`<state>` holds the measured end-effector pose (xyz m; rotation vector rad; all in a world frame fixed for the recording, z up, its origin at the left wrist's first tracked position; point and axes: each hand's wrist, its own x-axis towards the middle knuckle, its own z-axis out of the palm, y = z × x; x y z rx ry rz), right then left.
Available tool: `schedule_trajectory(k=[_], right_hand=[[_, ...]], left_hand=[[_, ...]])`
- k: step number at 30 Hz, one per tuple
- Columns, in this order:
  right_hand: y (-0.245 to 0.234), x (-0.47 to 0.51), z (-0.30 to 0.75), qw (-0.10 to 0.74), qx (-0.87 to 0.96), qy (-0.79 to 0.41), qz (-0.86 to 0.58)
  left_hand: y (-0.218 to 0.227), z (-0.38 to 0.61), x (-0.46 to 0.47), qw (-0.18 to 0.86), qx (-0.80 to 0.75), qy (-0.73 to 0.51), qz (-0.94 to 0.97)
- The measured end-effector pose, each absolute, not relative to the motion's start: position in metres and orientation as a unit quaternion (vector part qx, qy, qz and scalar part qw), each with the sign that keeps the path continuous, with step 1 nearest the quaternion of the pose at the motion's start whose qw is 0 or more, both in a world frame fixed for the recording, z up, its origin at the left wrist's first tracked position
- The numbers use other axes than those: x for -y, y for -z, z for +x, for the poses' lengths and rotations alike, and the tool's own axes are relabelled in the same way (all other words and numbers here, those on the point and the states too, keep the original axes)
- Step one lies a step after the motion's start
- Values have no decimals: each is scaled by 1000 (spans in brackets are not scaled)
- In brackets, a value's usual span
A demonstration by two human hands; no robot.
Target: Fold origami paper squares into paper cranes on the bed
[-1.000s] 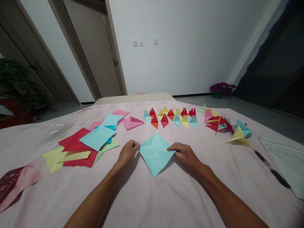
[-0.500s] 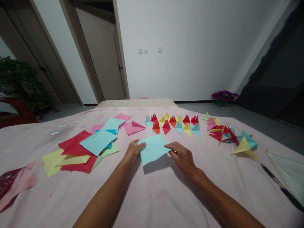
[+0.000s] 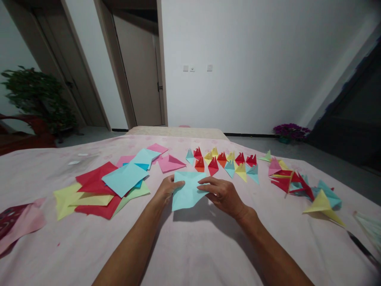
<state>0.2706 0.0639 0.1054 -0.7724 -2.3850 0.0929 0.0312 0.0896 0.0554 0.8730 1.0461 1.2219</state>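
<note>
A light blue sheet of origami paper [image 3: 187, 198] is held just above the table, showing faint crease lines. My left hand [image 3: 167, 190] pinches its left edge, thumb on top and fingers behind. At the right edge, my right hand [image 3: 224, 194] has its thumb under the paper and its fingers over the upper right part. Beyond the sheet stand rows of small folded paper cranes in red [image 3: 213, 166], yellow [image 3: 241, 171] and light blue [image 3: 253, 172]. To the left lies a loose pile of coloured paper sheets, a light blue one [image 3: 125, 180] on top.
Folded paper pieces lie heaped at the right, a yellow one [image 3: 323, 208] in front. Near them is a dark slim object [image 3: 364, 246], possibly a pen or knife. A pink and dark red cloth-like item [image 3: 26, 224] lies at the left edge. A pink-patterned cloth [image 3: 190, 258] covers the table.
The light blue paper has been turned so its top edge lies nearly level. My right hand has moved inward over it. The whole view has shifted slightly.
</note>
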Motion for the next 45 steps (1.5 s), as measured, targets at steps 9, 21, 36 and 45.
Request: schedule_trajectory(k=[9, 21, 36, 45], right_hand=[[-115, -68, 260, 357, 852, -132, -359], [-129, -65, 262, 345, 847, -38, -404], [-134, -63, 269, 365, 874, -91, -307], [-132, -62, 263, 389, 818, -95, -413]], left_hand=[[-78, 38, -84, 511, -479, -519, 490], [-102, 57, -61, 559, -454, -449, 529], [-117, 48, -56, 568, -480, -404, 533], [-121, 54, -49, 592, -426, -364, 579]])
